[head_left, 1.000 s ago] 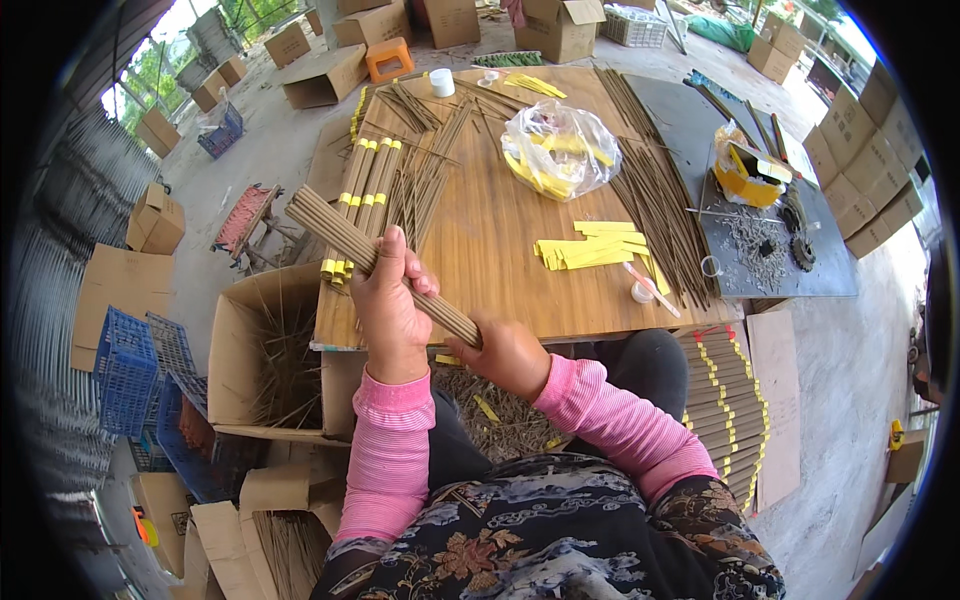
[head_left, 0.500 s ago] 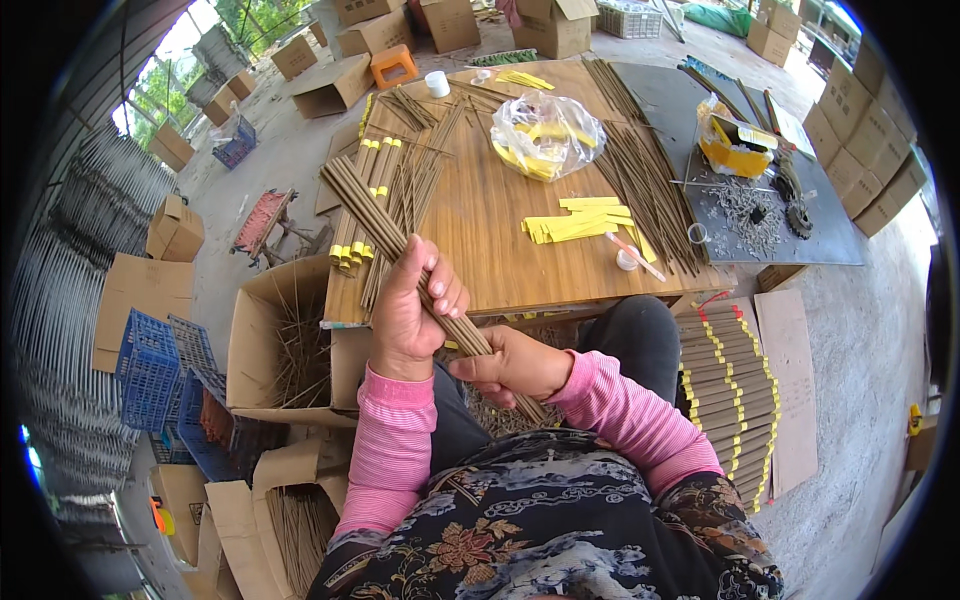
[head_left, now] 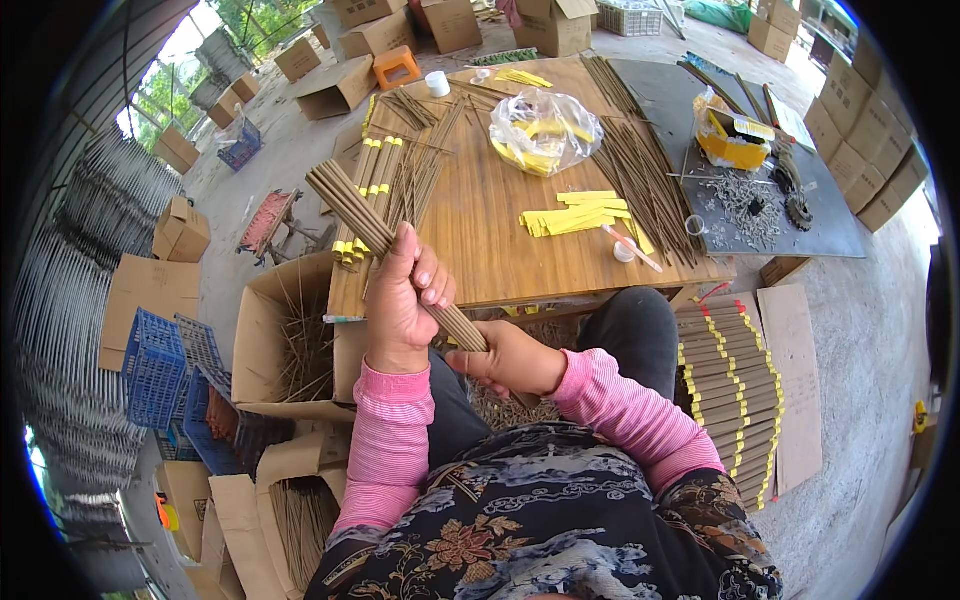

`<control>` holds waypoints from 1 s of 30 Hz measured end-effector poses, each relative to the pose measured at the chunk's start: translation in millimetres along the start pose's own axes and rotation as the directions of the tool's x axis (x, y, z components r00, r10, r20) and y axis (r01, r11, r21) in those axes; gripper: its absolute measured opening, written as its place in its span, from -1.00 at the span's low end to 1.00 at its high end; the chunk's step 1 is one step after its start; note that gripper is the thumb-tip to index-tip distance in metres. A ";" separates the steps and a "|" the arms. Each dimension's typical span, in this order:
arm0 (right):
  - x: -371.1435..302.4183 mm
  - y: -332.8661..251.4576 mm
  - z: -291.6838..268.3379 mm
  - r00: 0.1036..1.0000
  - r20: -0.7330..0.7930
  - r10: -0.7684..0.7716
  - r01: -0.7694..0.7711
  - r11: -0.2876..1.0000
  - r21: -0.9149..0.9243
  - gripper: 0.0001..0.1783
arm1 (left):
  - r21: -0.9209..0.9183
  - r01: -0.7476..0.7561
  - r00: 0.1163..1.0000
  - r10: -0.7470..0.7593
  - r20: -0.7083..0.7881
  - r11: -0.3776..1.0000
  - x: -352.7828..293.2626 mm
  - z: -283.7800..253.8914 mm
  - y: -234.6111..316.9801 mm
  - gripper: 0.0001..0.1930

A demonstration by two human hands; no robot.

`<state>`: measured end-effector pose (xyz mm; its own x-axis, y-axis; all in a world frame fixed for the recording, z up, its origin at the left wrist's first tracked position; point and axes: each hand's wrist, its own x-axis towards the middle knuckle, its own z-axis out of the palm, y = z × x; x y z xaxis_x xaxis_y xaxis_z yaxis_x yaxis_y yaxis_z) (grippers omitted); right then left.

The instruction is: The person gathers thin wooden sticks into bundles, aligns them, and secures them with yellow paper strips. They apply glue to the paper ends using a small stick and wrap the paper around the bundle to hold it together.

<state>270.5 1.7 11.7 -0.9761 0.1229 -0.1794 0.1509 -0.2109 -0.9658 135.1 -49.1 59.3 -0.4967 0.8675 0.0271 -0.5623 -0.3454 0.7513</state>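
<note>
Head view, clock: read outward from the hands, 12 away from the wearer.
Stick bundle: thick bundle of thin straight brown sticks (head_left: 459,328), held aslant in both hands before the lap, upper end pointing between 10 and 11 o'clock, lower part passing beneath the right hand.
Left hand: left hand (head_left: 402,300), fingers curled round the middle of the bundle, thumb upward.
Right hand: right hand (head_left: 518,360), grasping the bundle's lower part, thumb laid across it; some fingertips hidden.
Table: brown wood-grained table (head_left: 470,230), 12 o'clock.
Banded bundles: brown stick bundles with yellow bands (head_left: 377,181), on the table, 11 o'clock.
Bag: clear crumpled plastic bag (head_left: 545,130) with yellow contents, 1 o'clock.
Strips: flat yellow strips (head_left: 575,215), between 1 and 2 o'clock.
Tub: small round whitish tub (head_left: 623,253), 2 o'clock, just beside the strips.
Loose sticks: long thin brown sticks (head_left: 650,185), 2 o'clock, beyond the tub.
Floor stock: row of brown bundles with yellow and red bands (head_left: 730,390), 3 o'clock.
Carton: open brown cardboard carton (head_left: 255,345) containing sticks, 9 o'clock.
Crates: blue plastic lattice crates (head_left: 152,355), 9 o'clock, past the carton.
</note>
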 end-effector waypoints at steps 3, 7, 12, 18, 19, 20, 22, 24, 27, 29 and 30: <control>18.6 37.8 0.8 0.877 -0.212 -0.430 0.370 0.889 -0.270 -0.73 | 0.134 -0.046 0.985 0.067 -0.156 0.990 1.3 9.6 -6.1 -0.70; -7.0 -3.7 -2.0 0.975 0.218 0.041 -0.101 0.957 0.272 -0.75 | -0.208 0.041 0.982 -0.001 0.190 0.977 2.1 -7.3 5.7 -0.70; -1.9 3.2 1.3 0.999 0.011 0.043 -0.044 0.999 0.030 -0.75 | 0.012 -0.045 0.995 0.046 -0.094 0.999 -1.2 0.3 0.7 -0.71; 2.6 7.5 8.5 0.982 -0.097 -0.162 0.151 0.982 -0.117 -0.77 | 0.130 -0.042 0.980 0.066 -0.189 0.991 -2.9 10.0 3.4 -0.72; -1.1 0.7 8.4 0.999 -0.009 -0.048 0.049 0.999 0.015 -0.77 | 0.041 0.006 0.992 0.000 -0.127 0.999 -2.5 7.7 6.4 -0.72; -3.6 0.4 7.5 0.995 0.103 -0.007 -0.012 0.984 0.176 -0.78 | -0.044 0.058 0.996 -0.061 -0.059 0.997 -2.3 5.1 9.3 -0.72; -9.0 0.9 6.1 0.943 0.333 0.024 -0.183 0.872 0.454 -0.78 | -0.185 0.084 0.981 -0.049 0.185 0.979 -0.5 -6.4 9.3 -0.73; -9.0 -0.9 7.1 0.964 0.263 0.027 -0.124 0.925 0.358 -0.76 | -0.199 0.073 0.974 -0.027 0.224 0.977 -0.7 -11.3 7.8 -0.73; -3.2 3.5 7.2 0.999 0.019 -0.043 0.043 0.999 0.028 -0.75 | 0.003 -0.022 0.999 0.022 -0.025 1.000 -5.6 1.3 8.7 -0.72; -0.7 10.0 12.8 0.968 -0.178 -0.176 0.138 0.969 -0.205 -0.74 | 0.188 -0.075 0.977 0.110 -0.182 0.979 -7.7 10.5 7.8 -0.72; 4.0 18.7 13.1 0.943 -0.185 -0.275 0.231 0.946 -0.229 -0.74 | 0.193 -0.071 0.974 0.109 -0.197 0.979 -7.5 12.1 7.4 -0.72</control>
<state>267.4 -14.5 -4.7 -0.9334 0.3536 0.0619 -0.0468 0.0513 -0.9976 142.7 -53.9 72.7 -0.6756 0.7370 -0.0214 -0.3873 -0.3300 0.8609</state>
